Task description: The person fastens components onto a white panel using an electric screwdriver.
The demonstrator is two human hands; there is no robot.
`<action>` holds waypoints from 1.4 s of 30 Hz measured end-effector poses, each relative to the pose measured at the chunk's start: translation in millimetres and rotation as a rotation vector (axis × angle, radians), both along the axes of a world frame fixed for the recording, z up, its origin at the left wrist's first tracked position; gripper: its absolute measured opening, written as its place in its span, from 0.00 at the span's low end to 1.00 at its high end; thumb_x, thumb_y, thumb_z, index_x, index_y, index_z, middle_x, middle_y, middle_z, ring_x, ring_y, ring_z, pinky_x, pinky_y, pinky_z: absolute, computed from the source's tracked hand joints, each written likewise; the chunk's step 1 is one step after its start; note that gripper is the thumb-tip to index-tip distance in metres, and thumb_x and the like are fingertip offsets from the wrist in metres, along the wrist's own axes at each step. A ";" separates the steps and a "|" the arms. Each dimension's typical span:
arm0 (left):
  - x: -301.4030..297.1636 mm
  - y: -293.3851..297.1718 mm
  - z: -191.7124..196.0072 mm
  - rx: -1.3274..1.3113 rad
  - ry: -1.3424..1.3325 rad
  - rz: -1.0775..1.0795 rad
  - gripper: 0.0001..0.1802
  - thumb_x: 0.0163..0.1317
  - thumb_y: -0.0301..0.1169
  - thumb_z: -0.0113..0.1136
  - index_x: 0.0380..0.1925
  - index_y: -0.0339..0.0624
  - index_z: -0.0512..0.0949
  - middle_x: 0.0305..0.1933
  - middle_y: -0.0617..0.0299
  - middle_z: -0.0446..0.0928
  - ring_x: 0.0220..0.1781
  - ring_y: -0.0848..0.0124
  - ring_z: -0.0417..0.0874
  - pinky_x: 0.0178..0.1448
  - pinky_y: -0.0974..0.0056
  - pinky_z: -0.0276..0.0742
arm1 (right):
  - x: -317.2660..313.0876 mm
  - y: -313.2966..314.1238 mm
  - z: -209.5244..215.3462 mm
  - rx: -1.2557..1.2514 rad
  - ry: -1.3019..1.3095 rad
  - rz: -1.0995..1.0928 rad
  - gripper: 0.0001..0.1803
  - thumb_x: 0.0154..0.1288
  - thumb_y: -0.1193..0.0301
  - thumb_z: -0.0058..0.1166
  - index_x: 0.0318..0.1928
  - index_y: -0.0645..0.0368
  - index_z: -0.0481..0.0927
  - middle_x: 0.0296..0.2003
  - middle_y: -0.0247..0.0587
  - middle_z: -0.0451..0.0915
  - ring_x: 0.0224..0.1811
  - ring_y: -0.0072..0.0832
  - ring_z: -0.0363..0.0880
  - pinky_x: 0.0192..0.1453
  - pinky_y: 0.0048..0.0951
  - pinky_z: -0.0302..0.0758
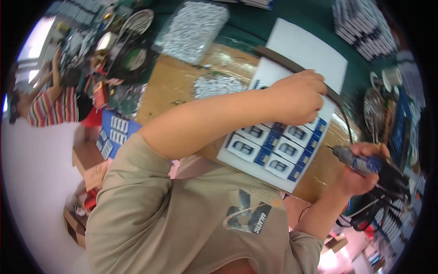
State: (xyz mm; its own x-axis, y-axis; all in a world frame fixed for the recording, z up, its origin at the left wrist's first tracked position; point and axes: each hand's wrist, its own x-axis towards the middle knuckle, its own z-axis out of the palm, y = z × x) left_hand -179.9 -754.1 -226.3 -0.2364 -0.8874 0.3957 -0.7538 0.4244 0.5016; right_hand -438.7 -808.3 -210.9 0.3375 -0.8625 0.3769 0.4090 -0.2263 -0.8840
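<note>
The person wears a short-sleeved T-shirt [182, 214] in a khaki, olive-beige colour — the cloth looks soft and makes loose folds on the shoulder and the chest. On the front of the shirt there is a printed graphic [248, 214] in dark grey, with a pale curved band across it and small light letters. Both forearms are bare, and the left hand [299, 98] and the right hand [360, 171] have no gloves — no watch or ring can be seen.

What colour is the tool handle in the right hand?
Blue-grey handle, black cord, gripped by the right hand; head view.
</note>
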 end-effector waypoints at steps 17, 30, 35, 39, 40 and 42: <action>63.4 180.1 -8.9 0.191 -0.125 0.357 0.07 0.49 0.32 0.62 0.30 0.51 0.82 0.33 0.67 0.76 0.40 0.67 0.76 0.44 0.63 0.72 | -5.1 -11.6 1.6 -0.066 0.101 -0.161 0.44 0.55 0.38 0.53 0.57 0.65 0.64 0.35 0.41 0.74 0.34 0.33 0.70 0.41 0.36 0.69; 59.1 172.6 -4.7 0.220 -0.301 0.274 0.05 0.48 0.30 0.58 0.27 0.51 0.80 0.30 0.67 0.71 0.37 0.67 0.74 0.43 0.64 0.69 | -2.4 0.1 -1.9 -0.117 0.027 -0.130 0.40 0.55 0.42 0.56 0.55 0.63 0.68 0.35 0.41 0.76 0.35 0.34 0.73 0.43 0.37 0.69; 59.7 169.2 12.6 0.228 -0.054 0.316 0.05 0.51 0.29 0.58 0.29 0.43 0.77 0.34 0.60 0.75 0.40 0.61 0.76 0.42 0.58 0.71 | -7.1 -0.4 -3.6 -0.143 0.013 -0.082 0.40 0.55 0.41 0.56 0.55 0.63 0.68 0.35 0.41 0.76 0.35 0.34 0.73 0.42 0.37 0.69; 55.0 167.7 25.1 0.386 0.154 0.428 0.08 0.54 0.29 0.59 0.35 0.47 0.80 0.38 0.63 0.79 0.41 0.62 0.79 0.45 0.59 0.74 | -7.4 -0.4 -4.6 -0.147 0.012 -0.075 0.40 0.55 0.41 0.56 0.55 0.62 0.68 0.35 0.40 0.76 0.35 0.34 0.73 0.42 0.37 0.69; 54.4 166.5 22.4 0.386 0.153 0.426 0.08 0.54 0.29 0.59 0.35 0.47 0.80 0.38 0.63 0.79 0.41 0.62 0.79 0.45 0.59 0.74 | -6.1 -0.5 -4.4 -0.157 0.008 -0.080 0.41 0.55 0.40 0.56 0.55 0.62 0.68 0.35 0.40 0.76 0.35 0.34 0.74 0.42 0.38 0.69; 53.0 165.6 12.8 0.296 0.071 0.380 0.10 0.55 0.28 0.58 0.39 0.47 0.79 0.39 0.62 0.80 0.42 0.62 0.80 0.46 0.60 0.76 | -6.9 -0.7 -5.9 -0.163 0.005 -0.085 0.41 0.55 0.40 0.56 0.56 0.62 0.68 0.36 0.40 0.76 0.35 0.34 0.74 0.42 0.38 0.70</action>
